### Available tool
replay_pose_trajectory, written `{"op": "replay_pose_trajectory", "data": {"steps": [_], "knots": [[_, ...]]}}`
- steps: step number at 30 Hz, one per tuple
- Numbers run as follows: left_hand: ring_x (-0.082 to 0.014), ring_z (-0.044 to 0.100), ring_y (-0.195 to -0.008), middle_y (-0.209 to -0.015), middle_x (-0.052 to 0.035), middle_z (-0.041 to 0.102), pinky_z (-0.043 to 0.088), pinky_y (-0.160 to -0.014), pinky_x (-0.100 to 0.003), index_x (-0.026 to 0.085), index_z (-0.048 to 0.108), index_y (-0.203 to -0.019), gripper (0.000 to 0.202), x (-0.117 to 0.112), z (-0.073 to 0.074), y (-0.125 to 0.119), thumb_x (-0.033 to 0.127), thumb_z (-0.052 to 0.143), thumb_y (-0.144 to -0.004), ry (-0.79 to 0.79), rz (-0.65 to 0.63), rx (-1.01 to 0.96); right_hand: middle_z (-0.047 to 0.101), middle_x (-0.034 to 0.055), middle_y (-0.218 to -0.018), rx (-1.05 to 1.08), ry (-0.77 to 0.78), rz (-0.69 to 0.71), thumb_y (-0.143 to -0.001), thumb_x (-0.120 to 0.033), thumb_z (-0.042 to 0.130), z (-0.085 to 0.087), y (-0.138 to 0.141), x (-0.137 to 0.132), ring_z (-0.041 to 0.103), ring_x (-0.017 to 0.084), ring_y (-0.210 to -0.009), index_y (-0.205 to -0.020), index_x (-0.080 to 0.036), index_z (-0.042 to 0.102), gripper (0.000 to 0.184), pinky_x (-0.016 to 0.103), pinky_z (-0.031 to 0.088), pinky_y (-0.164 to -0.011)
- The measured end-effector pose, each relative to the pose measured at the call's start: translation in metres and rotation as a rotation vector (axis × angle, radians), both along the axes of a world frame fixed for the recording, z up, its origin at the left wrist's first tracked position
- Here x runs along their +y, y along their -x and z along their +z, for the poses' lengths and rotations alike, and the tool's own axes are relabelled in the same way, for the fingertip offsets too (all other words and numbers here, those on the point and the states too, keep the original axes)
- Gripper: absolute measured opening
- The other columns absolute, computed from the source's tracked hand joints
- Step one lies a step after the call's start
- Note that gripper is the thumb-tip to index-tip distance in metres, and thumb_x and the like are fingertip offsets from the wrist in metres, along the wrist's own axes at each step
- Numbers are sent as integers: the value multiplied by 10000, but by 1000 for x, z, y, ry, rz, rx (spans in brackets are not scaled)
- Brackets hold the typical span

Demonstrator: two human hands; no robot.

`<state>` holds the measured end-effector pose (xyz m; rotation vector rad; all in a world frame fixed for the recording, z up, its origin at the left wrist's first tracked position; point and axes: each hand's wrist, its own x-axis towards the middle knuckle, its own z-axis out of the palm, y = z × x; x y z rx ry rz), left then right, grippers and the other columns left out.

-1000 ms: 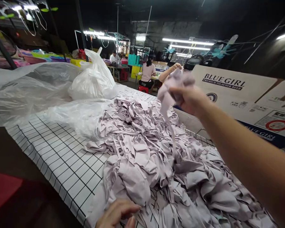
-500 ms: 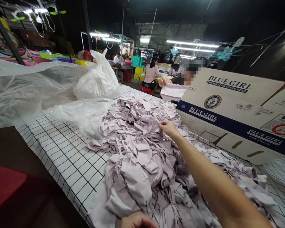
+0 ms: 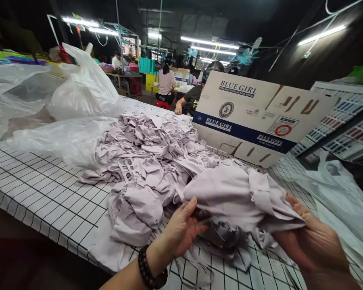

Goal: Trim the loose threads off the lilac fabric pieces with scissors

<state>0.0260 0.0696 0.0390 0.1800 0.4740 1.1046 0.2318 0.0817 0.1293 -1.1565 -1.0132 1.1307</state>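
My right hand point(image 3: 311, 235) is closed on the right end of a pale mauve cloth garment point(image 3: 230, 193), its thumb pressed on the fabric. The garment is lifted above the table and partly folded, so its full shape is hidden. My left hand point(image 3: 183, 229), with a dark beaded bracelet on the wrist, is under the garment's left end with thumb and fingers apart. Whether it touches the cloth I cannot tell. Beyond both hands lies a large heap of the same mauve garments point(image 3: 145, 161), crumpled together. A darker grey bundle point(image 3: 224, 233) shows beneath the lifted garment.
A Blue Girl beer carton point(image 3: 245, 108) stands behind the heap. Clear plastic bags point(image 3: 81, 92) lie at the left on the grid-patterned tablecloth point(image 3: 48, 193), and a white plastic bag point(image 3: 341, 189) lies at the right. Across the table a co-worker's hand point(image 3: 180, 106) rests near the heap.
My view has swung right. My right hand has left the middle of the heap and now holds a garment at the right. My left hand has risen into view. The co-worker's raised cloth is gone from sight.
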Motion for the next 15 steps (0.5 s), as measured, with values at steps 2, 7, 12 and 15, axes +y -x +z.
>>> {"op": "replay_pose_trajectory", "data": {"steps": [2, 7, 12, 15], "knots": [[-258, 683, -999, -1109, -144, 724, 539, -864, -346, 118, 684, -1048, 294, 2, -5, -16, 297, 723, -818, 63, 47, 13, 683, 39, -755, -222, 106, -79, -652, -478, 738, -33, -24, -21, 647, 207, -649, -794, -245, 660, 283, 345, 561, -597], [-249, 695, -997, -1053, -155, 746, 526, -927, -342, 70, 675, -1058, 232, -10, -15, -24, 178, 639, -856, 181, 39, 124, 655, 53, -913, -529, 135, -314, -653, -347, 712, -99, -49, -57, 636, 222, -812, -941, -225, 634, 323, 323, 541, -625], [-238, 684, -1033, -1133, -132, 729, 516, -941, -347, 57, 587, -1279, 561, -30, -11, 2, 12, 497, -727, 175, -5, 184, 664, 73, -1093, -926, -132, 141, -792, -309, 646, -107, 2, -67, 651, 197, -806, -1324, -265, 518, 549, 319, 545, -640], [-240, 643, -1113, -1189, -121, 710, 485, -967, -320, 52, 620, -1257, 545, -41, -11, 17, 60, 460, -736, 144, -37, 207, 715, 39, -970, -1056, -319, 275, -813, -244, 623, -106, 26, -55, 663, 211, -829, -1086, -258, 663, 277, 364, 531, -736]]}}
